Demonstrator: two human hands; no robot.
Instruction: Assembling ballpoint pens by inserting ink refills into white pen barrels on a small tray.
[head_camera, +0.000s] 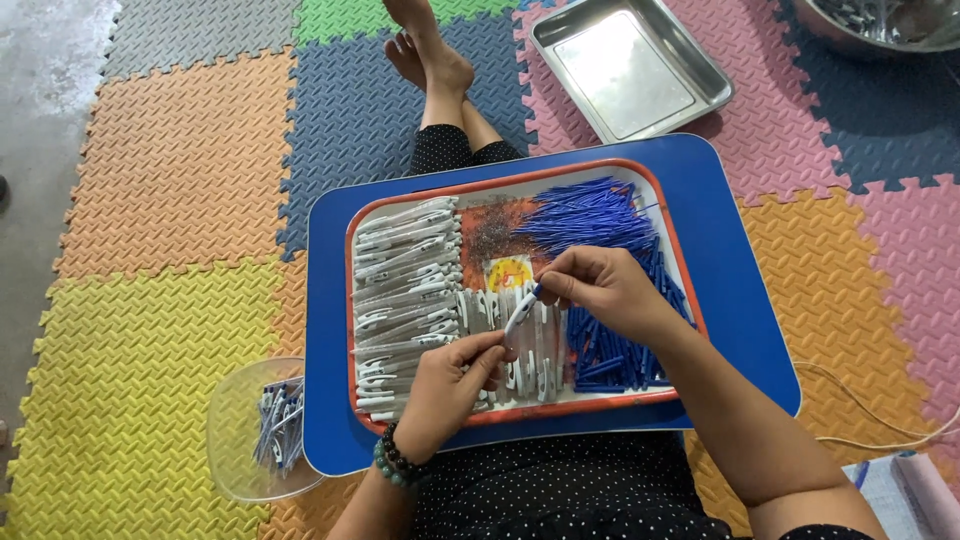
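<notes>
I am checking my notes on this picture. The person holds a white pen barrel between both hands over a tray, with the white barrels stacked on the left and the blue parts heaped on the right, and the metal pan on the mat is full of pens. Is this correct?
Not quite. The head view shows the metal pan empty. The rest holds: both hands, left and right, hold a white pen barrel over the tray, white barrels left, blue parts right.

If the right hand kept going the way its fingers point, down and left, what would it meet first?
Probably the white pen barrel its fingertips already touch, then the left hand gripping that barrel's lower end. Depth is hard to judge.
</notes>
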